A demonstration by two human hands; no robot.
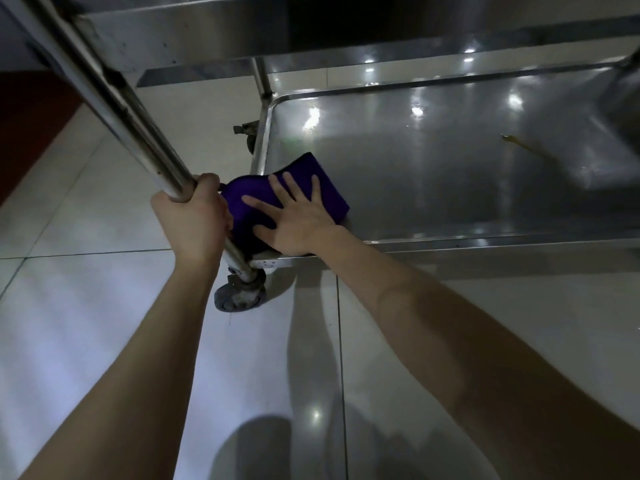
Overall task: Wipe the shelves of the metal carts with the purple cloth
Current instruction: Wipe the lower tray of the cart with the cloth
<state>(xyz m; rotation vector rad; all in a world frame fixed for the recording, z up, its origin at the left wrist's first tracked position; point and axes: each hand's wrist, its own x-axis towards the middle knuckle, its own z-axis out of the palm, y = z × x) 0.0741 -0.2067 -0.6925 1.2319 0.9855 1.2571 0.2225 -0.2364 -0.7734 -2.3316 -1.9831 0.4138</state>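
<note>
The fingers (278, 188) of the right hand (298, 223) lie straight and spread, pressed flat on the purple cloth (311, 166); nothing is pinched or curled round, the palm simply bears down on the fabric. The cloth sits folded in the near-left corner of the cart's bottom shelf (450, 174), one edge riding up against the raised rim there. Just beside it, the left hand (194, 213) has its fingers wrapped tight round the cart's upright post (138, 123), apparently steadying the frame. Below the corner is a grey caster (237, 297) on the pale tiled floor (86, 306). As for progress, the wipe of this lowest shelf looks to be at its start or at one end of a pass: the cloth is tucked in the corner, and most of the steel pan stretches away to the right of it. A yellowish-brown streak (519, 145) lies well apart from the cloth on the far right part of the shelf, so that patch at least seems not yet done. An upper shelf (180, 32) shows only from beneath, so whether its top is clean cannot be told, nor whether the steel surfaces behind belong to another cart
</note>
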